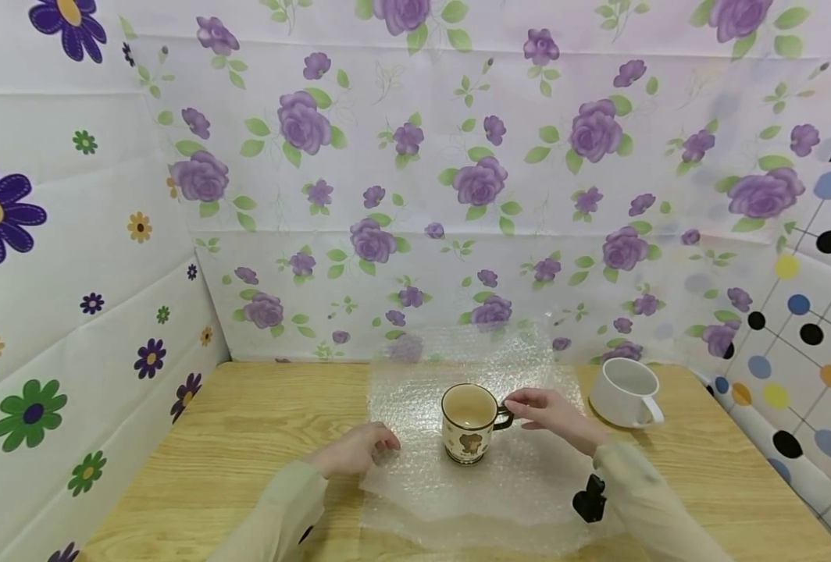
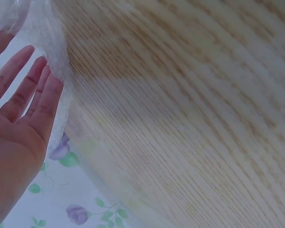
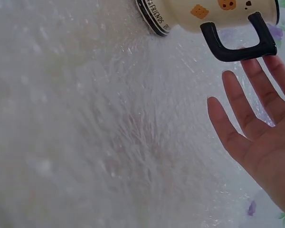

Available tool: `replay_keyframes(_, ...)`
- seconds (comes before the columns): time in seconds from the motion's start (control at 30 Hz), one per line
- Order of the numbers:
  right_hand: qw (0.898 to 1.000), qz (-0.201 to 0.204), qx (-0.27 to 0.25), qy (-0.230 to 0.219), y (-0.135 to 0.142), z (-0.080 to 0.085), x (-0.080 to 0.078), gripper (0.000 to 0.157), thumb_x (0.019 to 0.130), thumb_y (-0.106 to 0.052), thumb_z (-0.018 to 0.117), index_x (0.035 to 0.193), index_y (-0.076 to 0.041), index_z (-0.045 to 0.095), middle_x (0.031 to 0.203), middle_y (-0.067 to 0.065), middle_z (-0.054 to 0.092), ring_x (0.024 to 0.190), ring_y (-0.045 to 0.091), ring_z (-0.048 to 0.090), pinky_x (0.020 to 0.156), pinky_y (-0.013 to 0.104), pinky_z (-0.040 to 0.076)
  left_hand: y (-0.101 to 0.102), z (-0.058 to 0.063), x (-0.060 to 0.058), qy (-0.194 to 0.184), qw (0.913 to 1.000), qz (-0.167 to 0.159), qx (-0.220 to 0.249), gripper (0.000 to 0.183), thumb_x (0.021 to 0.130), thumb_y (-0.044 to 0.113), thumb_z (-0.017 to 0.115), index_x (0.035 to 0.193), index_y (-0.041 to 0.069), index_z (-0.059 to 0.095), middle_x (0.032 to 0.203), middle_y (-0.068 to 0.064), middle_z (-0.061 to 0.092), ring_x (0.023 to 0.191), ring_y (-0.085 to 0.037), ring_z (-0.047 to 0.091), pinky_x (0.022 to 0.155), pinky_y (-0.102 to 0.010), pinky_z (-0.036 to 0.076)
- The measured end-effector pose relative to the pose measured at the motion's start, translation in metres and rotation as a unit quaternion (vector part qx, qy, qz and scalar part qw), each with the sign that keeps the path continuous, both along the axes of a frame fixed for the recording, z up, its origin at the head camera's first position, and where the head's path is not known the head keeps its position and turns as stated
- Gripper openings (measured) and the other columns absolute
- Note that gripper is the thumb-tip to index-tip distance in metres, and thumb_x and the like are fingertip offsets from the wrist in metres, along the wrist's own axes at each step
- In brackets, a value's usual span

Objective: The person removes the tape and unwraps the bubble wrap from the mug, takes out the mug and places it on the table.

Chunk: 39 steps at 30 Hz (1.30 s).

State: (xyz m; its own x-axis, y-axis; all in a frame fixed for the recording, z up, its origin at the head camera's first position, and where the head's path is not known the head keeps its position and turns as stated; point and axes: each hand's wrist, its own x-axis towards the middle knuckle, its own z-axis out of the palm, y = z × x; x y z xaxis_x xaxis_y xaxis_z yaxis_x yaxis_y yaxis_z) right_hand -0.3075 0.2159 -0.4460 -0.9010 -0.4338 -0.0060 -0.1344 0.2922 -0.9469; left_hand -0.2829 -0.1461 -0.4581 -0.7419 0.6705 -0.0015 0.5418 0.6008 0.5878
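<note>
A cream mug (image 1: pixel 468 431) with a dark rim, a printed bear and a dark handle (image 3: pixel 237 53) stands upright on a sheet of bubble wrap (image 1: pixel 429 499). My right hand (image 1: pixel 551 414) is at the mug's handle. In the right wrist view its fingers (image 3: pixel 237 102) are nearly straight and spread, with two fingertips right at the handle. On the other side, my left hand (image 1: pixel 359 449) rests by the left edge of the bubble wrap. The left wrist view has its fingers (image 2: pixel 26 90) loosely extended against the wrap's edge, gripping nothing.
A plain white mug (image 1: pixel 622 394) stands on the wooden table (image 1: pixel 275 414) at the back right, beyond the right hand. The wrap's far end leans up against the flowered cloth (image 1: pixel 415 195) behind the table. Patterned cloths hang at both sides.
</note>
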Motion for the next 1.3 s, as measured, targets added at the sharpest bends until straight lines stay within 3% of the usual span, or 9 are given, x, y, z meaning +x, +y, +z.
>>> replay_keyframes(0.13,1.000,0.001,-0.015,-0.016,-0.001,-0.006,-0.001,0.037,0.091,-0.028,0.056,0.112,0.002,0.057,0.103,0.012,0.059,0.099,0.027,0.053,0.081,0.040,0.046,0.001,0.000,0.001,-0.016,0.9998,0.014,-0.005,0.049,0.061,-0.023,0.059,0.102,0.004,0.063,0.093,-0.004,0.054,0.087,-0.025,0.052,0.073,-0.032,0.046)
replay_keyframes(0.5,0.996,0.054,-0.041,-0.054,-0.008,-0.014,-0.002,0.037,0.093,-0.033,0.050,0.109,0.000,0.057,0.104,0.015,0.059,0.093,0.030,0.057,0.080,0.047,0.046,0.001,-0.003,-0.001,-0.007,0.9999,0.011,-0.008,0.049,0.059,-0.022,0.061,0.100,0.005,0.064,0.091,-0.002,0.053,0.084,-0.023,0.051,0.071,-0.030,0.045)
replay_keyframes(0.73,0.996,0.054,-0.051,-0.050,-0.012,-0.018,-0.003,0.034,0.096,-0.031,0.046,0.098,0.002,0.056,0.095,0.015,0.057,0.083,0.026,0.056,0.074,0.046,0.048,0.000,-0.003,0.000,-0.006,0.9999,0.008,-0.007,0.053,0.057,-0.026,0.057,0.100,0.005,0.063,0.091,-0.002,0.052,0.082,-0.022,0.051,0.069,-0.027,0.045)
replay_keyframes(0.87,0.993,0.065,-0.082,-0.049,-0.014,-0.021,-0.004,0.033,0.097,-0.027,0.043,0.095,0.004,0.054,0.091,0.014,0.055,0.079,0.023,0.054,0.073,0.043,0.047,0.001,-0.002,0.001,-0.009,0.9998,0.014,-0.007,0.052,0.059,-0.026,0.057,0.100,0.005,0.063,0.091,-0.001,0.052,0.083,-0.022,0.051,0.070,-0.029,0.046)
replay_keyframes(1.1,0.988,0.050,-0.127,-0.068,-0.017,-0.020,-0.002,0.029,0.098,-0.023,0.043,0.090,0.003,0.054,0.086,0.010,0.053,0.075,0.019,0.053,0.068,0.032,0.047,-0.004,-0.010,-0.004,0.018,0.9998,-0.009,0.007,0.041,0.064,-0.007,0.075,0.100,0.009,0.063,0.090,0.002,0.050,0.082,-0.017,0.049,0.069,-0.031,0.045)
replay_keyframes(1.2,0.989,0.043,-0.127,-0.067,-0.017,-0.017,0.000,0.029,0.098,-0.021,0.042,0.089,0.004,0.054,0.084,0.010,0.053,0.072,0.018,0.052,0.065,0.029,0.046,-0.003,-0.008,-0.004,0.010,0.9999,-0.004,0.002,0.040,0.065,-0.001,0.077,0.101,0.008,0.063,0.091,0.002,0.051,0.083,-0.018,0.050,0.070,-0.030,0.045)
replay_keyframes(1.3,0.988,0.037,-0.131,-0.066,-0.015,-0.013,0.001,0.029,0.098,-0.020,0.042,0.088,0.004,0.054,0.083,0.010,0.053,0.071,0.018,0.052,0.063,0.027,0.045,0.001,0.001,0.001,-0.007,0.9998,0.014,-0.009,0.039,0.065,-0.002,0.077,0.101,0.005,0.063,0.091,0.000,0.051,0.085,-0.021,0.050,0.072,-0.031,0.045)
